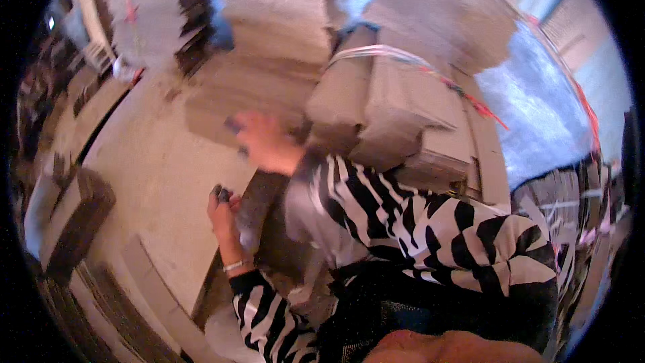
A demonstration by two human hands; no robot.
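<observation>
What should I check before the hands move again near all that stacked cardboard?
1. Left hand has a firm hold on the small dark thing: cannot tell, too blurred.
2. Right hand in sharp view: not ok, smeared by motion.
3. Right hand near the flat cardboard sheet: ok, touching or not cannot tell.
4. Tied cardboard bundle strapped: ok, a band crosses it.
5. Bracelet on the left wrist: ok.

matt cardboard stacks [403,101] — glossy plastic strapping [383,50]
</observation>
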